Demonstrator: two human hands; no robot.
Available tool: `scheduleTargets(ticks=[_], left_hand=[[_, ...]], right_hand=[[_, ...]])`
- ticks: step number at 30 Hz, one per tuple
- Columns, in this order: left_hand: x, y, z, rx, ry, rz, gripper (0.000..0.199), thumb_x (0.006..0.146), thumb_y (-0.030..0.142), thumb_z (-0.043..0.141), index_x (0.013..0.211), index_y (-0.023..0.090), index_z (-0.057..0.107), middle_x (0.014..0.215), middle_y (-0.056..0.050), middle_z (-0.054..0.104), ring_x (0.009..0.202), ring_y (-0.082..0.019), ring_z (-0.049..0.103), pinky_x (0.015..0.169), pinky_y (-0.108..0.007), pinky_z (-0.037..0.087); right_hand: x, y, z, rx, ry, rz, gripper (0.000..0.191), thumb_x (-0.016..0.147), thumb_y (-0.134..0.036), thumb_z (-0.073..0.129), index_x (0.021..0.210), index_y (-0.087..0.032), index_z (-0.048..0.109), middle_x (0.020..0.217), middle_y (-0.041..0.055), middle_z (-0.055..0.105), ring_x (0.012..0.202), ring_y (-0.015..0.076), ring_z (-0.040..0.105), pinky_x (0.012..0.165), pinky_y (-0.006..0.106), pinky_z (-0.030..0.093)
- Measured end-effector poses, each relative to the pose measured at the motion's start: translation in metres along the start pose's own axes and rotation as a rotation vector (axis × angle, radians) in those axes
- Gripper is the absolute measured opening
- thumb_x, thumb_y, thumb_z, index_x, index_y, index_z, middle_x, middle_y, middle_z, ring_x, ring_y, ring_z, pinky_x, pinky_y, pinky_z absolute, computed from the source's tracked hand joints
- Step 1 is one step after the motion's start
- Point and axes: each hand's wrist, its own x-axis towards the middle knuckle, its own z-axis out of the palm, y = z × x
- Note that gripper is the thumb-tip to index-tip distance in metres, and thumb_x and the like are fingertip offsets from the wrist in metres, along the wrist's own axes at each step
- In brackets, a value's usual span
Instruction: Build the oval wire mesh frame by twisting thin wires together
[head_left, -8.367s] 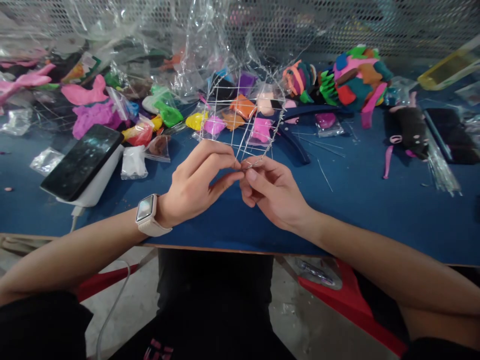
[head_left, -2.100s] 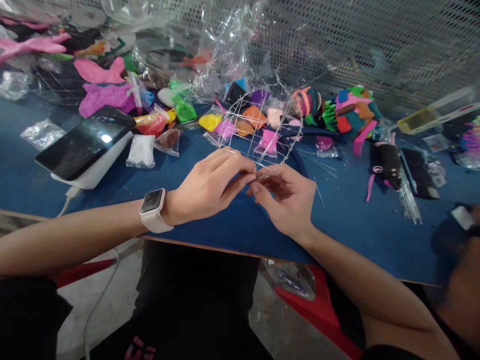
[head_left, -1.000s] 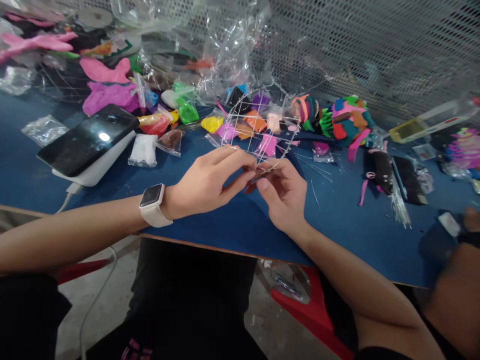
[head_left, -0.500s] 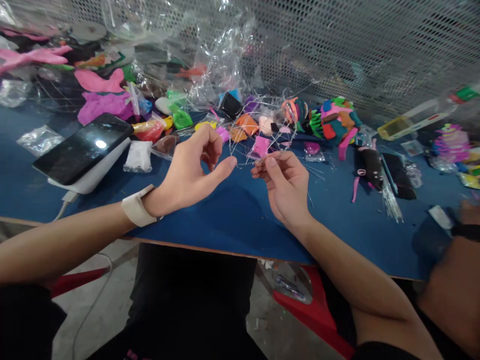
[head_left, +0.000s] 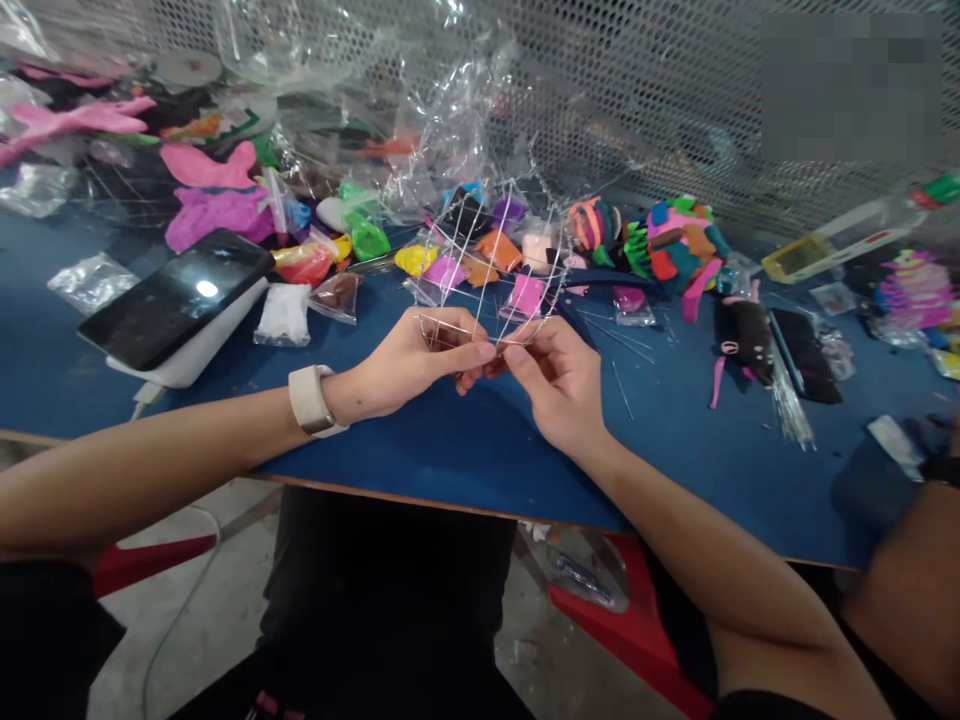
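Between hands [head_left: 559, 385], half-hidden wire frame [head_left: 492, 260]

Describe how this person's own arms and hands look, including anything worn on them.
Both the left hand and the right hand are gloveless. A pale strap with a greyish edge circles the left wrist; the right wrist has nothing on it. The black sleeves leave both forearms uncovered.
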Motion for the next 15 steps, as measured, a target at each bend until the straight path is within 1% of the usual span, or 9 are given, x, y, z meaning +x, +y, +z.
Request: scheduleTargets(ticks=[2,5,7,9,12,15], left_hand=[[-0.001,0.001,0.000,0.055,-0.011,0.025,0.040,0.085,0.047,0.099,0.084,0.016,0.074,0.071,0.000,0.074,0.059,-0.009,0.066,0.057,-0.022,0.058],[-0.003,0.004,0.000,0.174,-0.018,0.057,0.036,0.086,0.043,0.098,0.086,0.016,0.075,0.074,-0.001,0.077,0.063,-0.010,0.069,0.059,-0.022,0.057],[-0.004,0.004,-0.001,0.275,-0.009,0.068,0.032,0.088,0.040,0.097,0.087,0.016,0.076,0.075,-0.002,0.077,0.064,-0.010,0.069,0.060,-0.021,0.056],[-0.005,0.003,-0.002,0.368,0.012,0.076,0.027,0.089,0.037,0.094,0.085,0.017,0.076,0.076,-0.001,0.075,0.064,-0.010,0.067,0.059,-0.021,0.054],[-0.005,0.000,-0.004,0.499,0.060,0.121,0.023,0.090,0.033,0.090,0.083,0.018,0.074,0.077,0.000,0.072,0.065,-0.010,0.064,0.060,-0.022,0.052],[-0.005,-0.002,-0.005,0.587,0.085,0.175,0.025,0.091,0.037,0.088,0.083,0.018,0.074,0.080,-0.001,0.072,0.069,-0.011,0.065,0.064,-0.024,0.052]], right_hand=[[0.000,-0.001,-0.001,0.011,-0.030,0.052,0.031,0.099,-0.054,0.085,0.100,-0.026,0.073,0.088,-0.0003,0.080,0.078,0.0188,0.080,0.076,0.039,0.070],[0.001,-0.001,-0.004,0.054,-0.143,0.226,0.035,0.102,-0.057,0.081,0.097,-0.023,0.075,0.082,0.0020,0.080,0.075,0.0184,0.078,0.072,0.036,0.067],[0.002,0.000,-0.007,0.123,-0.208,0.349,0.037,0.101,-0.057,0.081,0.092,-0.021,0.077,0.083,0.0036,0.081,0.071,0.0166,0.076,0.068,0.033,0.063],[0.004,0.001,-0.010,0.213,-0.247,0.451,0.037,0.098,-0.055,0.085,0.088,-0.020,0.078,0.084,0.0039,0.081,0.070,0.0148,0.074,0.065,0.030,0.060],[0.005,0.002,-0.013,0.295,-0.258,0.553,0.034,0.094,-0.051,0.089,0.086,-0.020,0.078,0.083,0.0030,0.079,0.069,0.0134,0.072,0.062,0.028,0.057],[0.006,0.002,-0.013,0.337,-0.252,0.615,0.031,0.092,-0.047,0.091,0.086,-0.019,0.079,0.081,0.0025,0.078,0.068,0.0130,0.070,0.061,0.027,0.055]])
